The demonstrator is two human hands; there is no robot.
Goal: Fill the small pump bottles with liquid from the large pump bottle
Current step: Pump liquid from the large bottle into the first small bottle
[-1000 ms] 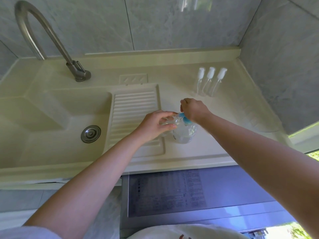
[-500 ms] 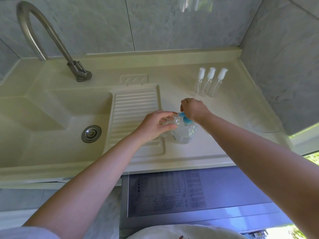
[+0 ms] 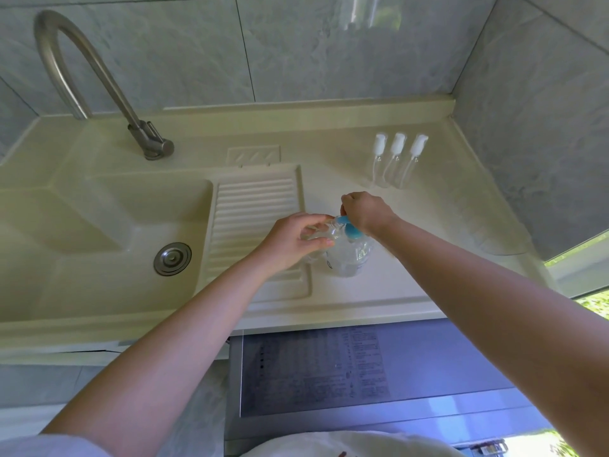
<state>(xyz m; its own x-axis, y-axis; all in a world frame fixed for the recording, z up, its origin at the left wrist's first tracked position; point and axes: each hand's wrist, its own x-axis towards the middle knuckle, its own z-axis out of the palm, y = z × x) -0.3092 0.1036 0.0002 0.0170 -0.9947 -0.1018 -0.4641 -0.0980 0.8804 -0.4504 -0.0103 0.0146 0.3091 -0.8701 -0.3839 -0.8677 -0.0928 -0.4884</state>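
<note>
- A cream bench (image 3: 412, 291) with a moulded sink (image 3: 99, 232) fills a corner of grey marbled wall tiles (image 3: 296, 54); a curved steel tap (image 3: 99, 80) rises behind the basin and a steel drain plug (image 3: 172, 258) sits in its floor.
- A ribbed washboard panel (image 3: 257, 209) slopes between the basin and the flat part of the bench.
- Just right of the washboard stands the large pump bottle (image 3: 349, 255), clear, with a blue pump head (image 3: 350, 227).
- The right hand (image 3: 367, 212) is closed over the pump head, fingers curled down on it.
- The left hand (image 3: 296, 240) holds a small clear bottle (image 3: 318, 232) at the pump's spout, fingers wrapped around it; whether liquid is flowing cannot be told.
- Three small pump bottles (image 3: 397, 159) with white caps stand in a tight row behind and to the right of the large bottle, well apart from it, near the side wall.
- The bench right of the large bottle lies bare up to the wall; its front edge is close in front of the bottle.
- Below the front edge shows a grey appliance top (image 3: 362, 374) with a printed label.
</note>
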